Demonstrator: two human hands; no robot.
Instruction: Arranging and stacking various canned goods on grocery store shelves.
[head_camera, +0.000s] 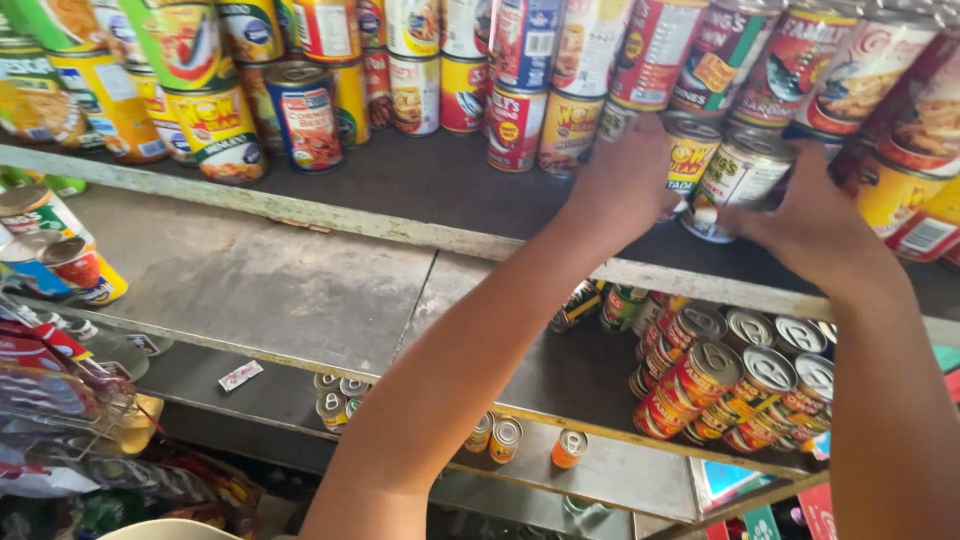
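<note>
My left hand (625, 180) reaches up to the top shelf (400, 190) and wraps around a yellow-labelled can (692, 150). Right beside it, my right hand (810, 225) grips a white-and-green-labelled can (740, 175) that is tilted, its lid facing up and left. The two cans touch each other near the shelf's front edge. Behind them stand rows of stacked cans (560, 70) in red, yellow and blue labels.
The middle shelf (260, 280) holds a few cans at its far left (40, 240) and a stacked group of red pull-tab cans (730, 385) at the right. Lower shelves carry small cans (500, 438) and a sachet (240, 375). Packaged goods hang at the bottom left (60, 400).
</note>
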